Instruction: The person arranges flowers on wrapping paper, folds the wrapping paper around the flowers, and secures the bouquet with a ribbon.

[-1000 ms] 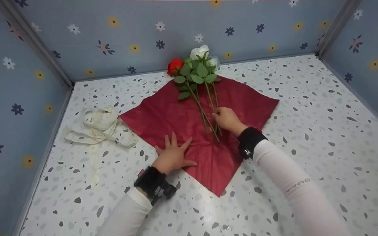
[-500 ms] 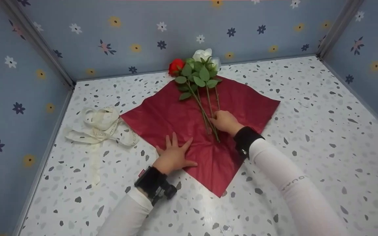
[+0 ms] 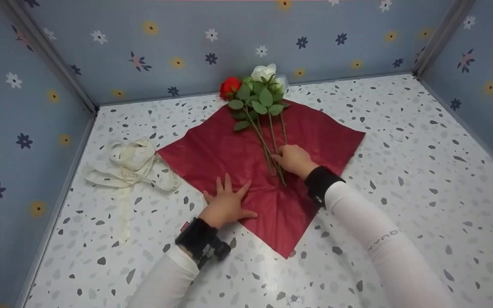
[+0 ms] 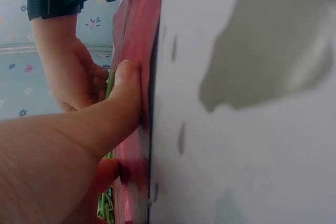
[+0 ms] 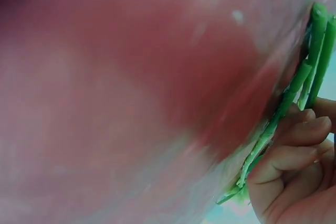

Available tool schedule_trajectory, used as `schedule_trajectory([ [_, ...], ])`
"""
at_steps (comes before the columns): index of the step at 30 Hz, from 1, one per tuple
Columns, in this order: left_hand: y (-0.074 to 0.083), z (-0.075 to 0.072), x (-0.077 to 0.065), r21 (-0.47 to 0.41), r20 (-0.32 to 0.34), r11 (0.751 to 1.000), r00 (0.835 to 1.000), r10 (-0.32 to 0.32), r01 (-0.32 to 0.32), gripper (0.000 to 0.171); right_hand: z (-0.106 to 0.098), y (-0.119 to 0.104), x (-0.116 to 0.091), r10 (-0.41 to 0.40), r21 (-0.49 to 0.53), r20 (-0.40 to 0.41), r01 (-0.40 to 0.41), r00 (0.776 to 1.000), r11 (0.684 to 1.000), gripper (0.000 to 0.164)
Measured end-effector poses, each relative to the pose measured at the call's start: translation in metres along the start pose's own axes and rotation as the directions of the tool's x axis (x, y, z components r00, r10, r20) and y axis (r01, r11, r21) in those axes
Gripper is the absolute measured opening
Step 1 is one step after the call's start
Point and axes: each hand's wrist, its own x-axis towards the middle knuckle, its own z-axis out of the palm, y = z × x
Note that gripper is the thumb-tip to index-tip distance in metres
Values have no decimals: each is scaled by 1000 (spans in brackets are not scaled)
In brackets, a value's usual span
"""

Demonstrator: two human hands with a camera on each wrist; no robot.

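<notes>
A sheet of dark red wrapping paper (image 3: 323, 139) lies spread on the table with a corner toward me. On it rest artificial roses: a red rose (image 3: 230, 87) and white roses (image 3: 263, 73), heads at the far edge, green leaves (image 3: 266, 97) below, stems (image 3: 263, 139) crossing toward me. My right hand (image 3: 294, 160) pinches rose stems near their lower part; in the right wrist view its fingers curl beside several green stems (image 5: 286, 98). My left hand (image 3: 225, 206) rests with spread fingers on the paper's left lower edge, its thumb pressing the paper in the left wrist view.
A loosely looped cream ribbon (image 3: 132, 164) with printed letters lies left of the paper, one tail hanging toward me. Blue flower-patterned panels (image 3: 144, 60) enclose the speckled white table (image 3: 400, 192) at the back and sides.
My right hand has shifted slightly left and toward me, bringing the right-hand stems closer to the others; the white heads have slid a little nearer. My left hand stays in place.
</notes>
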Motion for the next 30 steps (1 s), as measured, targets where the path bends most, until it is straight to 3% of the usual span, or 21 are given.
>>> schedule_trajectory([
  [3, 1, 2, -1, -7, 8, 1000, 1000, 2, -1, 92, -6, 8, -6, -14, 45, -22, 15, 1000, 999, 31],
  [7, 2, 2, -2, -11, 8, 1000, 1000, 3, -3, 92, -21, 23, -24, -98, 126, -57, 105, 994, 986, 23],
  [15, 0, -3, -2, 10, -3, 1000, 1000, -8, 8, 92, -37, 62, -64, -318, 95, -43, 321, 947, 943, 21],
  [21, -1, -1, -2, 6, -6, 1000, 1000, 2, -2, 92, -35, 82, -82, -364, 109, 26, 359, 931, 927, 27],
  [26, -1, 1, -1, 1, -6, 1000, 1000, 8, -8, 91, -33, 94, -95, -406, 43, 98, 404, 909, 914, 45],
  [30, -1, 0, 0, 1, -8, 1000, 1000, 7, -7, 91, -33, 102, -102, -395, 1, 143, 399, 908, 917, 56],
])
